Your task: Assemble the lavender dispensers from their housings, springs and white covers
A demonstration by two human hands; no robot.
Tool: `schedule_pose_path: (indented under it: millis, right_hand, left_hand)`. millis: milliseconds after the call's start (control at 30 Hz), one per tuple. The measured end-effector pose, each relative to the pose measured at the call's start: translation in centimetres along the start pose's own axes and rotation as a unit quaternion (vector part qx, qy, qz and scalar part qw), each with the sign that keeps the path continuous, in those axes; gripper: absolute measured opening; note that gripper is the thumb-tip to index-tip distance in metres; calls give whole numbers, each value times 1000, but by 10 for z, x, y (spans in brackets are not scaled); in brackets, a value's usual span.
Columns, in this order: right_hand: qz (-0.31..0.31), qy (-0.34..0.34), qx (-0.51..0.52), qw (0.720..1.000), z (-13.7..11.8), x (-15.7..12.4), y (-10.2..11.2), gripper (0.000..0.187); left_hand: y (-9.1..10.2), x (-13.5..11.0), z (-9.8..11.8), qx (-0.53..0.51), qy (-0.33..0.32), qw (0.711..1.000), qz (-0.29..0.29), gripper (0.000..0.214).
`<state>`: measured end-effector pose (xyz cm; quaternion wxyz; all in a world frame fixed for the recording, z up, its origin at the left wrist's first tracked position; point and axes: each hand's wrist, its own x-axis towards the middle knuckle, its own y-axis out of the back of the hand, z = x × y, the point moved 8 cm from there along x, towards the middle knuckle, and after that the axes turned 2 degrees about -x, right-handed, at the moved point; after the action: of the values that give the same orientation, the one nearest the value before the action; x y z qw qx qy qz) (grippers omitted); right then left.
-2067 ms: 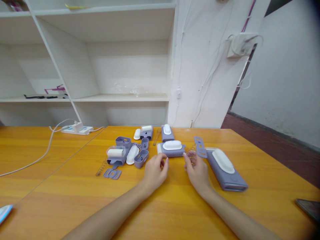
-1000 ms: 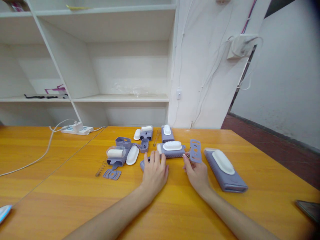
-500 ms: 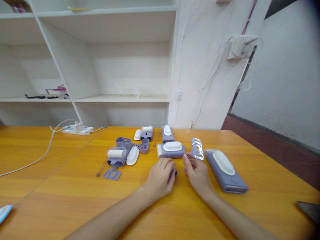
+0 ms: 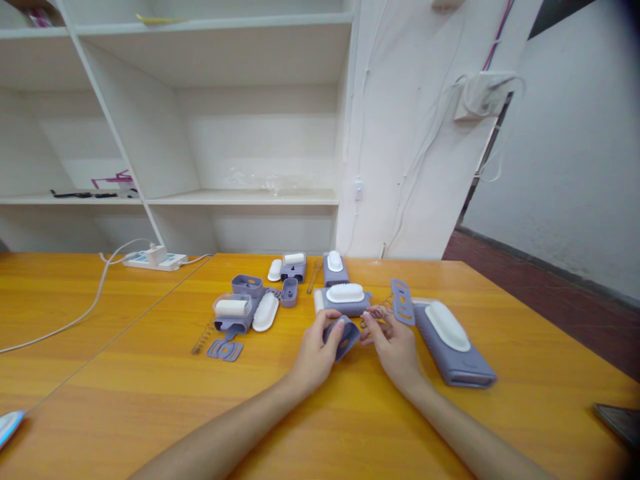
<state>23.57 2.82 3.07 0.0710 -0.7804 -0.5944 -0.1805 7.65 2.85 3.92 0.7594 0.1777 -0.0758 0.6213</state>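
My left hand (image 4: pixel 314 352) is closed around a small grey-purple plastic cup (image 4: pixel 349 337), tilted so that its hollow inside and a hole show. Just to its right, the fingertips of my right hand (image 4: pixel 396 347) pinch a thin metal coil spring (image 4: pixel 382 311). A flat grey-purple slotted plate (image 4: pixel 403 302) stands at the spring's far side; whether the two are joined I cannot tell. Behind both hands lies a grey-purple lint-brush-like unit (image 4: pixel 345 308) with a white oval top. A larger similar unit (image 4: pixel 450 343) rests right of my right hand.
At left on the wooden table (image 4: pixel 150 400) are a body with a white roller (image 4: pixel 233 308), a white oval cover (image 4: pixel 265 312), open cups (image 4: pixel 247 285), a loose spring (image 4: pixel 204 335) and another slotted plate (image 4: pixel 225 349). A power strip (image 4: pixel 165 260) lies at the back; a phone-like object (image 4: pixel 617 423) sits at right.
The cup in my left hand has been lifted and turned, so its open inside now shows. The slotted plate by my right hand has tilted and shifted slightly right.
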Motion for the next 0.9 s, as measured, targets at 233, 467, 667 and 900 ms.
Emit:
schedule_pose_path:
  millis: [233,467,667,900]
  right_hand:
    - [-6,-23,85,996,-5,1,-2,35]
    - [-39,51,60,996,-29,-21,-10,21]
    - [-33,22,-20,999,-23,-21,-15,28]
    - [-43,9,-73,996,-15,-18,-19,29]
  left_hand:
    - [-4,7,-38,-297,158,941,33,42]
    - [-2,9,-37,-331,149,931,26,41]
    - [-4,8,-35,-321,140,936,29,39]
    - [-9,7,-34,-317,151,936,10,41]
